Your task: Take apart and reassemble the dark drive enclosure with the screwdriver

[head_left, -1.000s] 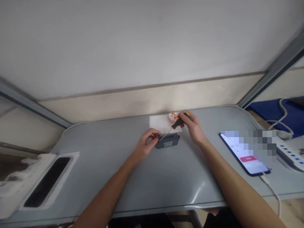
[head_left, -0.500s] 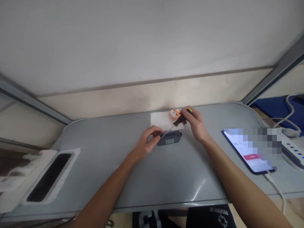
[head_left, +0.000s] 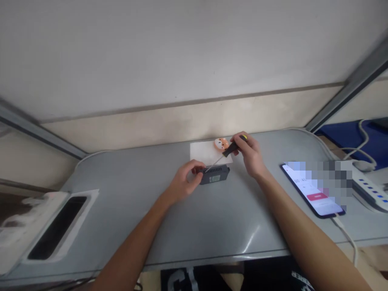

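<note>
A small dark grey box (head_left: 220, 176) with a row of vent slots and a pale label stands on the grey table. My left hand (head_left: 188, 180) grips its left end, thumb in front and fingers behind. In my right hand (head_left: 249, 153) is a screwdriver (head_left: 232, 148) with a black and yellow handle, held at a slant. Its thin metal shaft points down and left, and the tip meets the box's left end beside my left fingers. What the tip touches is too small to make out. Behind the box lies a white sheet of paper (head_left: 201, 152) with an orange and white animal-face object (head_left: 220, 144) on it.
To the right, a lit phone (head_left: 315, 196) on a charging cable lies by a white power strip (head_left: 368, 186). A dark phone (head_left: 59, 228) rests on white paper at the left, beside white plugs. Behind the table (head_left: 121, 194) rises a wall.
The whole view has shifted slightly, with things appearing a little further left. Both hands keep their hold on the box and screwdriver; the screwdriver's tip stays at the box's left end.
</note>
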Demonstrator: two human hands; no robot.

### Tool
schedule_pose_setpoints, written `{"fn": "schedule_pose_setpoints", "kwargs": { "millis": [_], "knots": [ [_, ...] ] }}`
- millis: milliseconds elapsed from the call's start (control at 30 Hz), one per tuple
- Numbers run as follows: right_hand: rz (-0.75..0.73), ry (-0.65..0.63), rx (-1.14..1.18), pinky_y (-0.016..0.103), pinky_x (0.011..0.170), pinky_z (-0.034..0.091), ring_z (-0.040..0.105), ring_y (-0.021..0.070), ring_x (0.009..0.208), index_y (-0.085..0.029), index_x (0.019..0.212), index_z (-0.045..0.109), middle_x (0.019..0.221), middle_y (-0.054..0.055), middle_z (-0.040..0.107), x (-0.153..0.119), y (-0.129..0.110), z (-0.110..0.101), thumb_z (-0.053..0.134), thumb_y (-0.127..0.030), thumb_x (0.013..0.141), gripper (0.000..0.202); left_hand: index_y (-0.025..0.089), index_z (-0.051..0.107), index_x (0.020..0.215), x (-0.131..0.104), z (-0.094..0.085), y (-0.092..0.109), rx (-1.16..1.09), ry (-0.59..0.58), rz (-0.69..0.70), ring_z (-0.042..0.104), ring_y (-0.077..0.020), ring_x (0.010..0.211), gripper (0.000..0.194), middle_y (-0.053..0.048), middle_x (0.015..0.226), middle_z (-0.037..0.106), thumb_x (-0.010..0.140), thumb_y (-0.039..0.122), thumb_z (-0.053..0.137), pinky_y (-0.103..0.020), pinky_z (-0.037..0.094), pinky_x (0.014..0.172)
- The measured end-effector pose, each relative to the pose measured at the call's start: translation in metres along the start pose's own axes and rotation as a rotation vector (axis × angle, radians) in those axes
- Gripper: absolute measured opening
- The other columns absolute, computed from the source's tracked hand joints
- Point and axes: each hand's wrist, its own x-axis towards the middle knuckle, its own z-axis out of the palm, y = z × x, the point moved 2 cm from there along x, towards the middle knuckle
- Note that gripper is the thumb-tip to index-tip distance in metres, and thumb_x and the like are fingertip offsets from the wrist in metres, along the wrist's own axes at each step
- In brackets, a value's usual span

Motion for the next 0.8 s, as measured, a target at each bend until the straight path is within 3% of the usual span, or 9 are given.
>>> {"fn": "schedule_pose_setpoints", "kwargs": {
  "millis": [233, 433, 500, 567, 667, 800],
  "knots": [
    [0.034, 0.094, 0.092, 0.028, 0.056, 0.037, 0.05, 0.0119, 0.059, -0.022, 0.079, 0.066, 0.069, -0.001, 0.056, 0.007, 0.012, -0.005, 0.066, -0.042, 0.091, 0.024, 0.021, 0.066, 0.107, 0.0, -0.002, -0.005, -0.052, -0.028, -0.047, 0.06, -0.0191, 0.094, 0.015, -0.004, 0.101, 0.066, 0.097, 0.026, 0.055, -0.033, 0.048, 0.088],
    [0.096, 0.223, 0.015, 0.028, 0.055, 0.038, 0.049, 0.0123, 0.057, -0.022, 0.078, 0.063, 0.063, -0.002, 0.054, 0.011, 0.012, -0.013, 0.067, -0.044, 0.089, 0.025, 0.022, 0.069, 0.108, 0.0, -0.004, -0.015, -0.121, -0.023, -0.044, 0.063, -0.0205, 0.098, 0.022, -0.005, 0.102, 0.069, 0.102, 0.038, 0.055, -0.033, 0.048, 0.089],
    [0.073, 0.201, -0.024, 0.029, 0.056, 0.039, 0.049, 0.013, 0.057, -0.022, 0.081, 0.063, 0.063, -0.002, 0.056, 0.01, 0.01, -0.011, 0.067, -0.047, 0.09, 0.027, 0.021, 0.07, 0.105, 0.002, -0.008, -0.022, -0.125, 0.041, -0.035, 0.064, -0.0202, 0.095, 0.026, -0.006, 0.1, 0.07, 0.103, 0.04, 0.051, -0.033, 0.049, 0.088],
    [0.071, 0.155, -0.094, 0.029, 0.058, 0.04, 0.051, 0.0137, 0.059, -0.022, 0.086, 0.065, 0.065, -0.001, 0.06, 0.008, 0.01, -0.006, 0.067, -0.052, 0.09, 0.03, 0.02, 0.07, 0.102, 0.004, -0.014, -0.031, -0.068, 0.176, -0.055, 0.064, -0.0196, 0.091, 0.029, -0.005, 0.095, 0.07, 0.104, 0.038, 0.048, -0.033, 0.05, 0.084],
    [0.107, 0.038, -0.21, 0.03, 0.063, 0.043, 0.054, 0.0146, 0.064, -0.021, 0.094, 0.069, 0.075, 0.002, 0.068, 0.002, 0.012, 0.006, 0.066, -0.058, 0.091, 0.037, 0.02, 0.072, 0.1, 0.007, -0.025, -0.043, 0.174, 0.338, -0.079, 0.062, -0.0184, 0.085, 0.027, -0.004, 0.09, 0.068, 0.103, 0.031, 0.047, -0.032, 0.049, 0.08],
    [0.134, -0.024, -0.263, 0.03, 0.063, 0.041, 0.051, 0.0141, 0.066, -0.021, 0.099, 0.071, 0.084, 0.003, 0.068, -0.003, 0.015, 0.017, 0.065, -0.062, 0.09, 0.042, 0.021, 0.072, 0.102, 0.008, -0.028, -0.049, 0.412, 0.331, 0.023, 0.062, -0.0198, 0.091, 0.022, -0.006, 0.096, 0.068, 0.099, 0.023, 0.05, -0.034, 0.049, 0.085]
  ]
}}
